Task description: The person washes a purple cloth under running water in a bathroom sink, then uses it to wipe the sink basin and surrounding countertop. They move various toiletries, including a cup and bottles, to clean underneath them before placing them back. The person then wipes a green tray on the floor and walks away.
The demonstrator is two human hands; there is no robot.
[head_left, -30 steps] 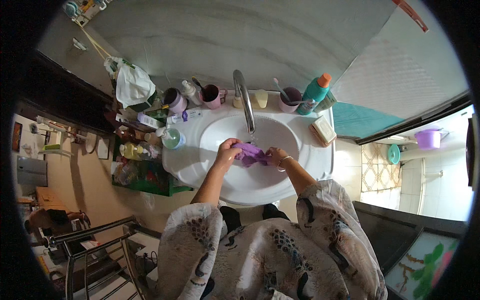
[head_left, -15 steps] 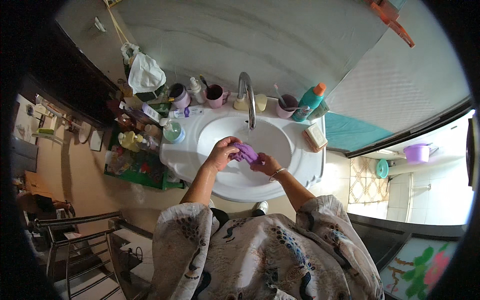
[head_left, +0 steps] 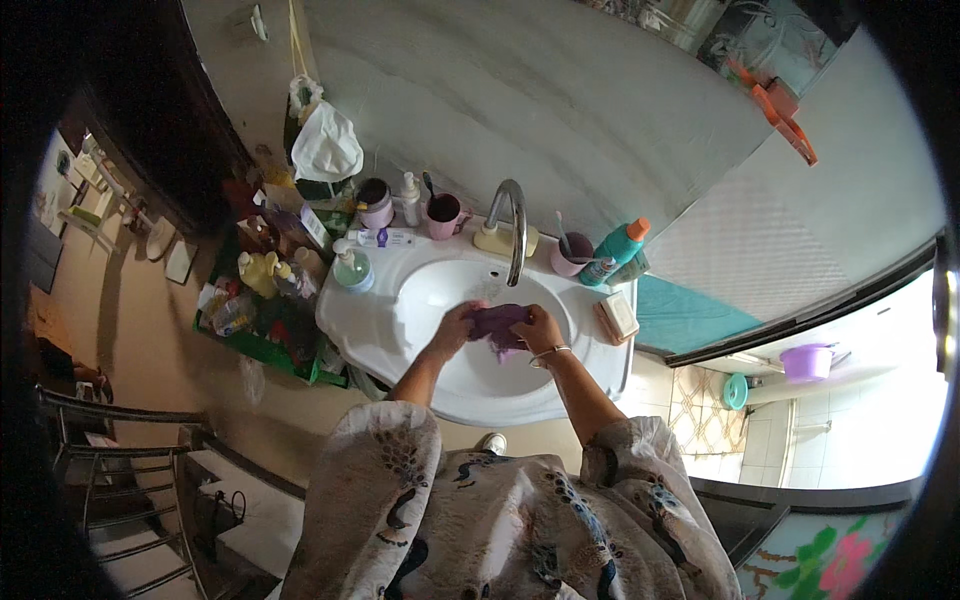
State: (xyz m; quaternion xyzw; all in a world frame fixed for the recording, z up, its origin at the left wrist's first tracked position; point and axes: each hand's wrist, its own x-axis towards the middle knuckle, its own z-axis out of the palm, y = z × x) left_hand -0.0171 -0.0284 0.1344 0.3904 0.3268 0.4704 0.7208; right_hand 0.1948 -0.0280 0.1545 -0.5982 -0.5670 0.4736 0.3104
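A wet-looking purple cloth is stretched between my two hands over the white sink basin. Its left end is gripped by my left hand, with the fingers closed. My right hand, with a bracelet on the wrist, pinches the other end. Part of the cloth hangs down between the hands toward the basin. Just beyond them the chrome tap arches over the bowl. Whether water runs from it I cannot tell.
Along the sink's back stand a green soap pump bottle, a pink mug, a cup with a toothbrush and a teal bottle. A soap bar lies at the right edge. A cluttered green crate stands left of the sink.
My view has shifted and tilted. The cloth, bunched and lifted before, is now spread wider between my hands and partly hanging. Both hands still hold it.
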